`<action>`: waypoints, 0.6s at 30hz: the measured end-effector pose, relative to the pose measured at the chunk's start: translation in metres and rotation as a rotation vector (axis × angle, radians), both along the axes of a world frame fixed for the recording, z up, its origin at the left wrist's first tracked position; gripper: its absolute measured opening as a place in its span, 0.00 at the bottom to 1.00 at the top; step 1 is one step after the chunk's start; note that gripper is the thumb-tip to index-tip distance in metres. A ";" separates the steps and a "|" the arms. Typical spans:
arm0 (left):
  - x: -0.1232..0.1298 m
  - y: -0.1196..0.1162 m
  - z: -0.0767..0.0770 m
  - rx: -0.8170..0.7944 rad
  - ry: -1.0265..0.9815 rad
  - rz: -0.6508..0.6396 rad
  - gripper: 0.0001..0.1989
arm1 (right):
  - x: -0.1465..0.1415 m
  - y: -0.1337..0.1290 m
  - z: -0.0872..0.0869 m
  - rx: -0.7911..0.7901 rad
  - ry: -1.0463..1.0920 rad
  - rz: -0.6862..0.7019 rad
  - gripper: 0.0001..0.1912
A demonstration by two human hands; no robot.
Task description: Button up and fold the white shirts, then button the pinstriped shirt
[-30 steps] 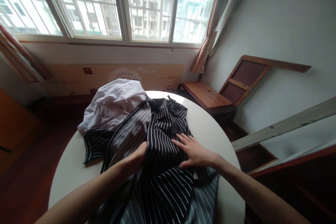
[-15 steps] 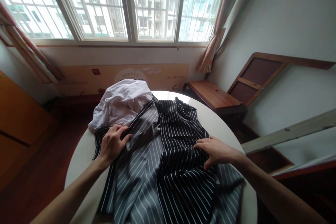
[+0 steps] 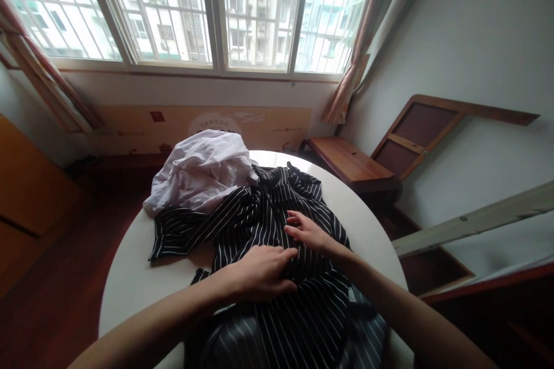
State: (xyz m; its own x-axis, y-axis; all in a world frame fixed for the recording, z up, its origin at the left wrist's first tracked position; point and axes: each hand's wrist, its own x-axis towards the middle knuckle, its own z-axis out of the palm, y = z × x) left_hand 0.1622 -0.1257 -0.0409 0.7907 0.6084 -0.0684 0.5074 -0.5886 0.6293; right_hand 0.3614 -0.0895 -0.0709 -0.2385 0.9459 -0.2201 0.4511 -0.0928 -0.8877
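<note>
A black garment with white stripes [image 3: 249, 222] lies spread over the round white table [image 3: 125, 291], one sleeve stretched out to the left. My left hand [image 3: 266, 271] is over the middle of the garment, its thumb apart from the fingers; whether it pinches any cloth is hard to see. Just beyond and to the right, my right hand [image 3: 307, 233] rests on or just above the striped cloth with its fingers spread. A crumpled white cloth [image 3: 201, 167] sits at the table's far left, touching the garment.
Behind the table, a barred window [image 3: 255, 11] spans the wall between tied curtains. To the right are a low wooden bench [image 3: 350, 158] and a pale rail [image 3: 476, 219]. An orange cabinet [image 3: 30, 179] stands at the left.
My left hand has moved right, and the garment's left front panel has folded over, its black striped side now up. My right hand has shifted left and slightly away from me.
</note>
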 end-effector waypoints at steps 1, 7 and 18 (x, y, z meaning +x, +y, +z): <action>-0.009 0.000 -0.001 0.039 0.068 0.023 0.26 | 0.002 -0.001 -0.002 0.064 -0.058 0.012 0.34; -0.060 -0.010 -0.003 0.076 0.504 0.019 0.22 | -0.006 -0.001 0.003 0.561 -0.464 0.217 0.30; -0.030 -0.041 0.050 -0.290 0.058 -0.378 0.33 | -0.018 0.002 -0.016 0.430 -0.402 0.469 0.25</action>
